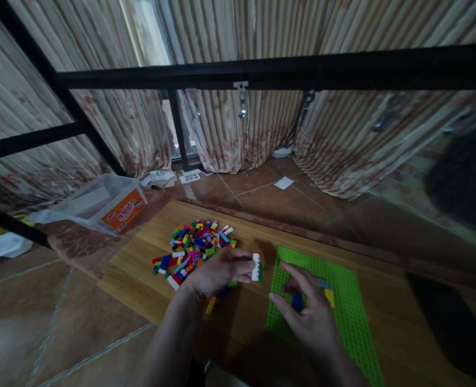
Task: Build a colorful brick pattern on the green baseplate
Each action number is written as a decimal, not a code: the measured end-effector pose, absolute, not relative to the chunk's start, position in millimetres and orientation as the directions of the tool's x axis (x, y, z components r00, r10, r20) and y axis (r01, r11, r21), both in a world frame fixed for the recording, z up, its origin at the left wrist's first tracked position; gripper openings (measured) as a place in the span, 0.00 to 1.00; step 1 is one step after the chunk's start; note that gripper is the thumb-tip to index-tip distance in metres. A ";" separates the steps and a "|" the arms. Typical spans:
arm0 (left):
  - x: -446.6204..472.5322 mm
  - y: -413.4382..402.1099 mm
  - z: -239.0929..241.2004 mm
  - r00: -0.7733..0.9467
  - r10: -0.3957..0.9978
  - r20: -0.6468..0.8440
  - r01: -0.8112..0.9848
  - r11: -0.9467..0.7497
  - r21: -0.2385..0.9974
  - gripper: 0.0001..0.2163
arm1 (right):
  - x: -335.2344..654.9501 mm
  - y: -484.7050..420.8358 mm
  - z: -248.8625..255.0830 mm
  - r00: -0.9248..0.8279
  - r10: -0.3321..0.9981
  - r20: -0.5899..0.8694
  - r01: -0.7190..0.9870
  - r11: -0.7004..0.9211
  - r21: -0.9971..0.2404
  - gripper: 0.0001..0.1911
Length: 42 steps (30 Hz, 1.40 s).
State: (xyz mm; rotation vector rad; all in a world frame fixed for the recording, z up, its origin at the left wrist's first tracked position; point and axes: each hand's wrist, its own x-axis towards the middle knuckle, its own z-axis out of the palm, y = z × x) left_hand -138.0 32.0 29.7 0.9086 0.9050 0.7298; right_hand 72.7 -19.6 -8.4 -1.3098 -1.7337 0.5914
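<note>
My left hand [224,269] pinches a white toy brick [255,267] with a green brick [260,273] against its right side. It is raised between the brick pile and the green baseplate [343,269]. Over that baseplate, my right hand [312,312] is open, thumb and index finger spread apart. A blue brick [297,302] shows just behind its fingers; whether they touch it I cannot tell. Grey bricks [324,283] and a yellow brick [329,296] sit on the baseplate beyond the hand, partly hidden by it.
A loose pile of coloured bricks [195,242] lies on the wooden table [137,269]. On the floor to the left stands a clear plastic box [93,204] with an orange label. A dark flat object [443,317] is at the table's right. Black metal bars [206,77] cross ahead, before curtains.
</note>
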 end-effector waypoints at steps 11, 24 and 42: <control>-87.6 24.1 15.9 0.534 0.754 -0.383 -0.200 0.553 0.809 0.16 | 81.4 -13.4 -11.3 -0.199 0.912 0.359 0.400 0.410 -0.819 0.20; -98.3 25.9 11.2 0.529 0.718 -0.453 -0.004 0.536 0.844 0.20 | 80.3 -13.6 -14.2 -0.203 0.932 0.301 0.367 0.357 -0.859 0.20; -109.4 31.5 18.0 0.485 0.819 -0.306 0.384 0.116 0.916 0.14 | 83.1 -17.0 -15.3 -0.203 0.956 0.213 0.548 0.291 -0.784 0.18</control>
